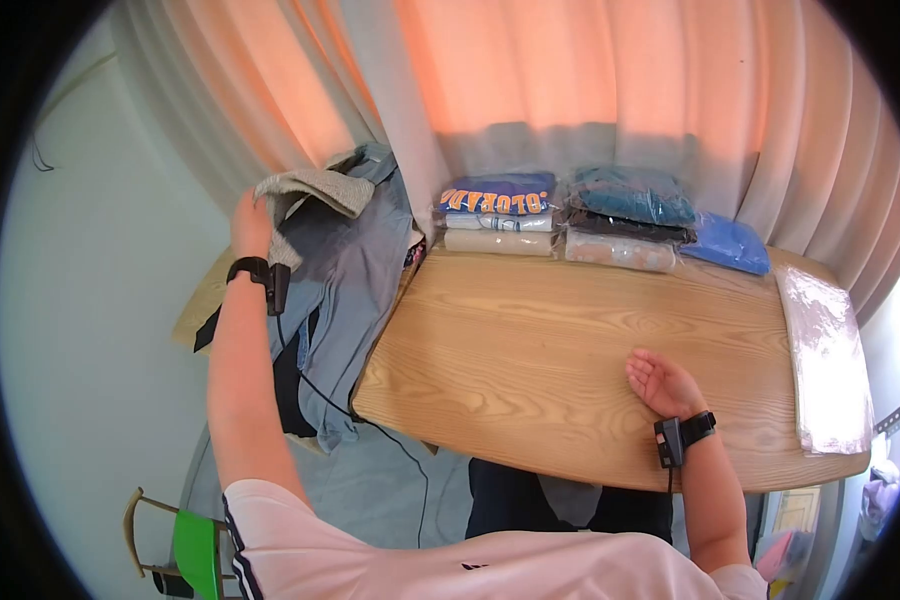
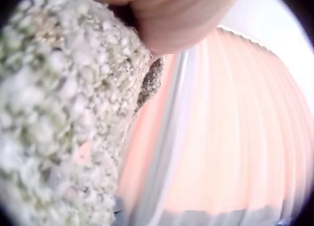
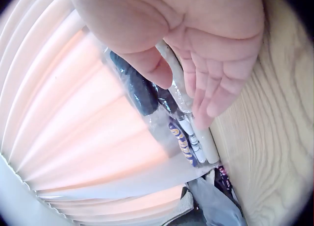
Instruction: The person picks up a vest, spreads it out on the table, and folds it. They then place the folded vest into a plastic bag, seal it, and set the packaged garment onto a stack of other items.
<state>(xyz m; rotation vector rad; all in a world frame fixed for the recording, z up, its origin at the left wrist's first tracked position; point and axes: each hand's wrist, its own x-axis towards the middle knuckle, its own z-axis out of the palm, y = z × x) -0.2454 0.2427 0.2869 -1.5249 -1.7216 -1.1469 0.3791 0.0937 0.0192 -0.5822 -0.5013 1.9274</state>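
At the left, my left hand [image 1: 251,228] grips a speckled beige-grey knit garment [image 1: 322,190] and holds it up over a pile of clothes. The garment's coarse weave [image 2: 73,113] fills the left side of the left wrist view, with part of the hand above it. Grey-blue clothing [image 1: 355,280] hangs in the pile beneath, beside the table's left edge. My right hand [image 1: 662,382] is over the wooden table [image 1: 530,340], palm turned inward and fingers loosely extended, holding nothing. The right wrist view shows its bare palm [image 3: 216,30].
Along the table's back stand two stacks of bagged folded clothes, one topped by a purple packet [image 1: 498,193], the other by a teal packet [image 1: 630,195]. A blue packet [image 1: 727,243] lies beside them. Shiny clear plastic bags [image 1: 825,360] lie at the right edge. A cable [image 1: 320,392] trails from the left wrist.
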